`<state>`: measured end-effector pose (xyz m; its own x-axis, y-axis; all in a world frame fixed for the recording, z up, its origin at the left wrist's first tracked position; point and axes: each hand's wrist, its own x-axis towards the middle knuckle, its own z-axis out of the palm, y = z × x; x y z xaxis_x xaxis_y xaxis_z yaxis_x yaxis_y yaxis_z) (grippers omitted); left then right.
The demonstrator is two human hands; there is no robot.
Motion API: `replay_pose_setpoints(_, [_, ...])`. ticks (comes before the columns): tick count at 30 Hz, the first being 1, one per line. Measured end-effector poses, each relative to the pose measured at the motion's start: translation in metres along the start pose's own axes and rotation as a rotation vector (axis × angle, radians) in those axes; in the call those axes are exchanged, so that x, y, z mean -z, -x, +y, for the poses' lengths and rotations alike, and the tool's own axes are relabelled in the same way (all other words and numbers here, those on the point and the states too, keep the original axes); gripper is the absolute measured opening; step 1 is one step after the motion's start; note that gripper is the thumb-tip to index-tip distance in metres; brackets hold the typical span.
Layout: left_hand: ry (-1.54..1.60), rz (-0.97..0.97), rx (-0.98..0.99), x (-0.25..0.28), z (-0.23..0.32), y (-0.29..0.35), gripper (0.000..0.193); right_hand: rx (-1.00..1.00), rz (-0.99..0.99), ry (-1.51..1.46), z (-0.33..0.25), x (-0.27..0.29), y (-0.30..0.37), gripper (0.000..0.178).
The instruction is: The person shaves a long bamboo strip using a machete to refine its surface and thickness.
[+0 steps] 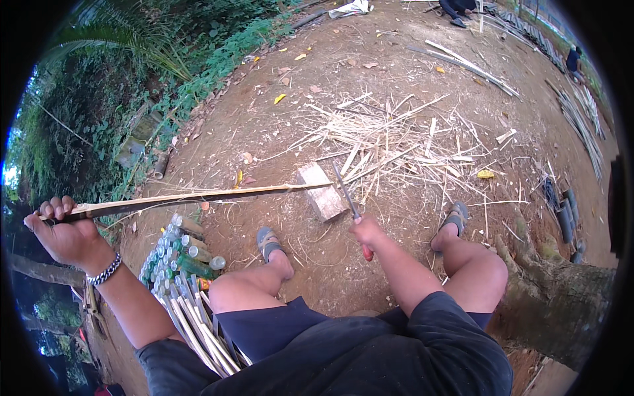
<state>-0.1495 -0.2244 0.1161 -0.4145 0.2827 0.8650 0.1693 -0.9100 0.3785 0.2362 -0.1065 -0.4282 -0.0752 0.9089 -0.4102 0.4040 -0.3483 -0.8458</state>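
Note:
My left hand (pixel 71 232), out at the far left, is closed around one end of a long bamboo strip (pixel 191 198), dark on its lower side and pale on top. The strip runs across to the right and narrows toward a pale wooden block (pixel 325 196) on the ground, where its far end rests on or just over the top. My right hand (pixel 367 233) grips a knife (pixel 346 190) by its handle, whose red end shows below the fist. The long thin blade points away from me, beside the block's right side; whether it touches the strip I cannot tell.
Beyond the block lies a heap of pale bamboo shavings (pixel 389 138). Glass bottles (pixel 178 247) and cut bamboo strips (pixel 198 323) are near my left leg. A thick tree trunk (pixel 561 297) stands at right. More bamboo poles (pixel 581 129) and two people are farther off.

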Motion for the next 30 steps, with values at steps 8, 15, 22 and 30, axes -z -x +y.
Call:
replay_pose_setpoints(8, [0.142, -0.156, 0.017, -0.026, 0.004, 0.009, 0.03, 0.076, 0.042, -0.017, -0.029, 0.007, 0.044, 0.023])
replay_pose_setpoints(15, [0.107, -0.117, 0.017, -0.08, -0.004, 0.015, 0.031, 0.094, 0.124, -0.088, -0.067, 0.025, 0.069, 0.024])
replay_pose_setpoints(22, [0.078, -0.004, 0.121, -0.123, -0.096, 0.123, 0.043, 0.006, 0.081, 0.027, -0.069, 0.033, 0.072, 0.023])
replay_pose_setpoints(30, [0.023, 0.087, 0.173, -0.127, -0.072, 0.143, 0.04, 0.3, -0.027, 0.15, -0.156, 0.01, 0.137, 0.023])
